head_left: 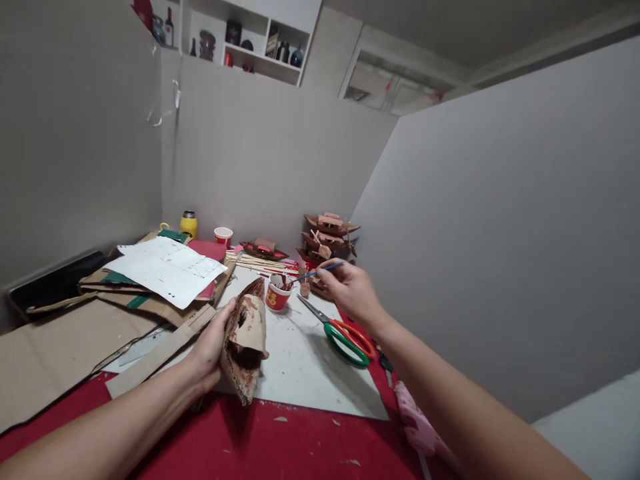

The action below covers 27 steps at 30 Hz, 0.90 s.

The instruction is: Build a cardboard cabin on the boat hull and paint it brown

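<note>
My left hand is closed around a cardboard model boat, tilted up on end, with a curved tan canopy across its middle. Brown paint covers parts of the hull, and brown smears mark the canopy. Between thumb and fingers, my right hand pinches a thin blue paintbrush. The brush's lower end reaches the mouth of a red and white paper cup with brown paint at its rim; its tip cannot be made out. Below my right hand, scissors with green and orange handles lie on a white board.
Brown model boats are stacked at the back right, and another boat sits left of them. Thin wooden sticks, a second cup and a yellow bottle stand or lie behind. Cardboard sheets and white paper cover the left side.
</note>
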Motion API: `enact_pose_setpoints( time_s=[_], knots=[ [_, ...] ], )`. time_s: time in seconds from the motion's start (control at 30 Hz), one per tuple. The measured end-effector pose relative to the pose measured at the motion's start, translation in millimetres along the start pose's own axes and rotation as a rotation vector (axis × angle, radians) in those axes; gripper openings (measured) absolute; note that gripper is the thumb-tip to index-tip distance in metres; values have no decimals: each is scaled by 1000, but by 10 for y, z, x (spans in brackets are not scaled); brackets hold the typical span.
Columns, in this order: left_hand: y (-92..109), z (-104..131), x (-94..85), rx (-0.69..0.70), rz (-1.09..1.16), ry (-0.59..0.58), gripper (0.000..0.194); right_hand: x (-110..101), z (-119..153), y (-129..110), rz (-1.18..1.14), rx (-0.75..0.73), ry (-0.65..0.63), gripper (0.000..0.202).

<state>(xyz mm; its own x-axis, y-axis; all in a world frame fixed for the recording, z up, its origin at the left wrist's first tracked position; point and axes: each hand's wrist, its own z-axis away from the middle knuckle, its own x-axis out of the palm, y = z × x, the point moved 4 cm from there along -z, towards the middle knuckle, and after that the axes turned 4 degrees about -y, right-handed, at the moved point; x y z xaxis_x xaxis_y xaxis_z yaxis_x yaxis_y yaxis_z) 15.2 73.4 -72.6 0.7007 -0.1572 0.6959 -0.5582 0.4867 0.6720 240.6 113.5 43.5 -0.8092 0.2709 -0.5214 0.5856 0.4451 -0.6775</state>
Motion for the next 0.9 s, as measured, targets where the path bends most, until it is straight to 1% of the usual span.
enact_pose_setpoints(
  time_s=[0.07,0.13,0.23,0.37,0.47,0.53,0.7,0.77,0.83,0.9],
  knots=[
    [14,-3,-9,15,14,20,43,178,-160,191,38,41,-83,27],
    [27,-11,-16,28,23,27,41,331,-257,320,68,74,-151,22],
    [28,-25,-31,27,22,36,42,494,-312,386,84,108,-238,24],
    [23,-31,-32,37,21,33,41,606,-308,405,82,161,-332,24],
    [24,-27,-31,52,28,33,39,617,-299,484,55,216,-360,24],
    [24,-26,-36,54,31,33,40,585,-297,571,18,247,-343,24],
    [27,-41,-51,46,28,49,40,415,-280,801,-79,289,-212,28],
    [29,-47,-51,47,25,64,39,375,-269,864,-102,292,-180,29],
    [28,-49,-47,48,22,77,39,384,-266,897,-113,286,-179,27],
    [25,-46,-42,53,21,86,37,444,-272,903,-115,274,-206,25]
  ],
)
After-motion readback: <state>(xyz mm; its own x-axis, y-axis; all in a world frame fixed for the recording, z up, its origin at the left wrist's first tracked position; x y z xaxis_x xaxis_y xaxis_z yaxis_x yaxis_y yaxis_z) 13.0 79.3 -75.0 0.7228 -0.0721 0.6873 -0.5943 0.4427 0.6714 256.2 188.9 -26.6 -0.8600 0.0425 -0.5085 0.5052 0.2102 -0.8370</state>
